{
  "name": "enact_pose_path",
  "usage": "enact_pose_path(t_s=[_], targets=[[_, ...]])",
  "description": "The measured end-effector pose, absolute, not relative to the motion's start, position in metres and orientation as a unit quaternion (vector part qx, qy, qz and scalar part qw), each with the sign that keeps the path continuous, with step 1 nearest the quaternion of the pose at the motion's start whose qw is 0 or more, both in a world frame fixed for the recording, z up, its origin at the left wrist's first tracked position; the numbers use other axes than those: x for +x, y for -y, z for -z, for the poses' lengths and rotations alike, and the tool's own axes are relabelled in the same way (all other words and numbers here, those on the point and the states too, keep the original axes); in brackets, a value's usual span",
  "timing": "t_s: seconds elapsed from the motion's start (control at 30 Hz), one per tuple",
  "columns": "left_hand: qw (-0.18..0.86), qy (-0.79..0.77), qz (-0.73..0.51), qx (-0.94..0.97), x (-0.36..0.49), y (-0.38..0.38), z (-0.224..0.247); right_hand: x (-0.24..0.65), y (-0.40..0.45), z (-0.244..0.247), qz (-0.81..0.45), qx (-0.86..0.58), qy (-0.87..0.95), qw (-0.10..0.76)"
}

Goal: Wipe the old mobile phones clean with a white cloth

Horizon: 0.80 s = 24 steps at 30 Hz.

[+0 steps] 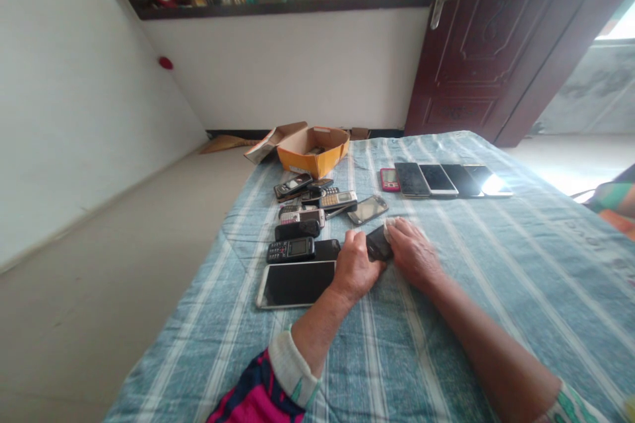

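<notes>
My left hand (pixel 356 268) grips the left end of a dark mobile phone (pixel 378 244) just above the cloth. At the phone's right end my right hand (pixel 413 252) presses a pale cloth (pixel 390 227), mostly hidden under its fingers, against the phone. A large white-framed phone (pixel 297 285) with a black screen lies beside my left wrist. Behind it are a black keypad phone (pixel 290 250) and another dark phone (pixel 326 250), partly covered by the keypad phone. A grey touchscreen phone (pixel 368 209) rests a little beyond my hands.
Several old phones (pixel 299 217) are heaped at the left, before an open yellow box (pixel 317 162) with things inside. At the far right, a red phone (pixel 389 180) sits beside a row of smartphones (pixel 437 180). A striped blue cloth (pixel 476 291) covers the surface; its left edge drops towards the floor.
</notes>
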<state>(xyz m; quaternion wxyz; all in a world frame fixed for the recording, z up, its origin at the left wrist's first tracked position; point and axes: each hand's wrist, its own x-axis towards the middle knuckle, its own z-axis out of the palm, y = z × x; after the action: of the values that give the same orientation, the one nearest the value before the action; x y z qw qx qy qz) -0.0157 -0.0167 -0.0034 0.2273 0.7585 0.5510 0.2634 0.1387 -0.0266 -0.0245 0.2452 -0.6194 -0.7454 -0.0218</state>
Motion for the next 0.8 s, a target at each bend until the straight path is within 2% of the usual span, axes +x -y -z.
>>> enact_pose_path(t_s=[0.2, 0.57, 0.8], targets=[[0.193, -0.555, -0.231, 0.775, -0.014, 0.020, 0.001, 0.129, 0.033, 0.019, 0.000, -0.564, 0.785, 0.255], [0.097, -0.547, -0.193, 0.809, -0.006, 0.029, 0.006, 0.141, 0.026, 0.025, 0.051, -0.654, 0.719, 0.228], [0.075, -0.537, -0.156, 0.826, -0.005, 0.030, -0.001, 0.132, 0.031, 0.019, 0.035, -0.603, 0.762, 0.235]])
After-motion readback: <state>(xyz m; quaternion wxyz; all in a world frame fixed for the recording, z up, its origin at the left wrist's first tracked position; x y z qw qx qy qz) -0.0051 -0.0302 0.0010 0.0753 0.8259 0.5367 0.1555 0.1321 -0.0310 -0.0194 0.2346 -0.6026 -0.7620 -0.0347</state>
